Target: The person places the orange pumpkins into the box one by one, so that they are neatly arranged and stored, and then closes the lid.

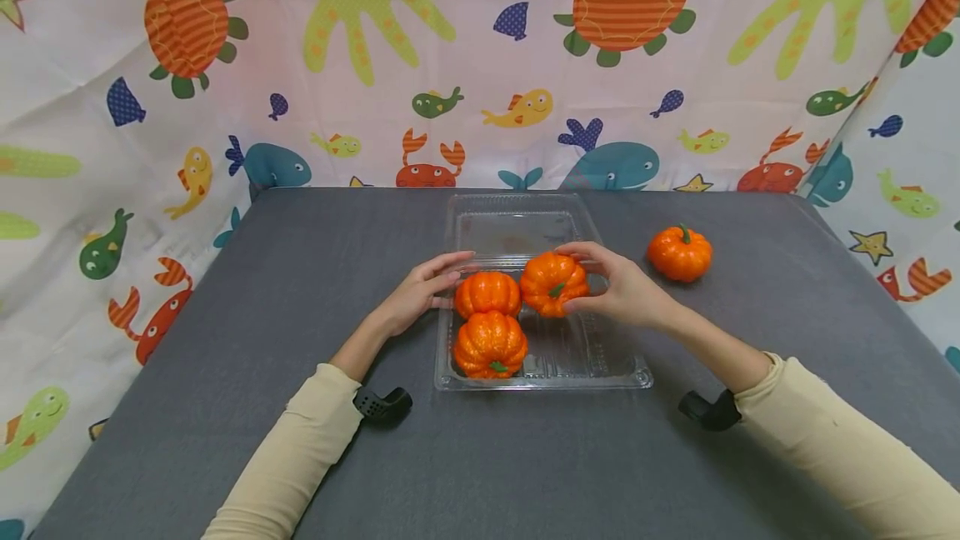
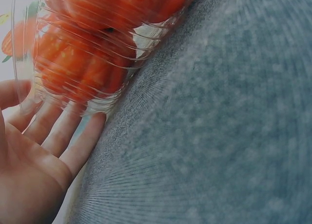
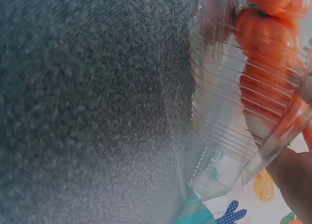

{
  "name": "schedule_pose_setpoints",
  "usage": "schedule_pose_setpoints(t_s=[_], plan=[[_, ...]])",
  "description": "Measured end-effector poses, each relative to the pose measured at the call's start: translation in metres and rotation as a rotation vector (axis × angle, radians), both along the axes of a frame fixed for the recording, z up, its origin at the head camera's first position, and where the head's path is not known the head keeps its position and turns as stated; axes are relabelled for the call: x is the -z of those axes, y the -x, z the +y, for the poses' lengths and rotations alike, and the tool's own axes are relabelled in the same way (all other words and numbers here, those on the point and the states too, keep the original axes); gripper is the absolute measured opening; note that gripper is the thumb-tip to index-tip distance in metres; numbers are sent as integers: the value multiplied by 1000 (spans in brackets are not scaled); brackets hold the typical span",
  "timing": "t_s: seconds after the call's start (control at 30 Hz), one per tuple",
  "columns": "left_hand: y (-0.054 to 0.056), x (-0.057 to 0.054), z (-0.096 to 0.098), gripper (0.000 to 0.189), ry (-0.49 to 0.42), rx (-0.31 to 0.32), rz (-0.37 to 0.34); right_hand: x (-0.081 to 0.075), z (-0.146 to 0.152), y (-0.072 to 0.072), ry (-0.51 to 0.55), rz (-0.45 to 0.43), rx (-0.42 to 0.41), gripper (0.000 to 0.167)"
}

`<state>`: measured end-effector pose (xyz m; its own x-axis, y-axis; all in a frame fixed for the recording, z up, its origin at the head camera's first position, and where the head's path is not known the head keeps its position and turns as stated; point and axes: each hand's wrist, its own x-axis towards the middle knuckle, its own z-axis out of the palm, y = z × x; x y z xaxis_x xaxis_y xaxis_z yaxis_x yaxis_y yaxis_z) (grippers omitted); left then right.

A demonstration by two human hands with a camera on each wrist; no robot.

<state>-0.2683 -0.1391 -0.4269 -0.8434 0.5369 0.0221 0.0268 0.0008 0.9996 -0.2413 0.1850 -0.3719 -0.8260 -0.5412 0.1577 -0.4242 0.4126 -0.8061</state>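
Observation:
A clear plastic clamshell container (image 1: 585, 352) lies unfolded on the table, its lid (image 1: 517, 219) flat on the far side. Two small orange pumpkins, a rear one (image 1: 487, 293) and a front one (image 1: 491, 347), sit in its left part. My right hand (image 1: 626, 290) holds a third pumpkin (image 1: 553, 282) between thumb and fingers, over the container beside the rear one. Along the container's left wall rests my left hand (image 1: 416, 294); in the left wrist view its fingers (image 2: 61, 131) are extended against the ribbed plastic. The right wrist view mostly hides the right fingers behind the container wall.
Another orange pumpkin (image 1: 679, 254) with a green stem stands on the grey table (image 1: 525, 465), right of the container and behind the right hand. A curtain (image 1: 480, 40) printed with sea animals hangs behind the table and at its sides.

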Motion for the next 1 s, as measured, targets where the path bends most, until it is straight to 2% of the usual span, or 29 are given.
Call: schedule_pose_setpoints(t_s=[0.27, 0.63, 1.0], plan=[[1, 0, 0, 45, -10, 6, 8, -2, -3, -1, -48, 18, 0, 69], [1, 2, 0, 45, -1, 4, 4, -2, -6, -4, -115, 107, 9, 70], [0, 0, 1, 45, -6, 6, 5, -4, -11, -6, -227, 113, 47, 70]])
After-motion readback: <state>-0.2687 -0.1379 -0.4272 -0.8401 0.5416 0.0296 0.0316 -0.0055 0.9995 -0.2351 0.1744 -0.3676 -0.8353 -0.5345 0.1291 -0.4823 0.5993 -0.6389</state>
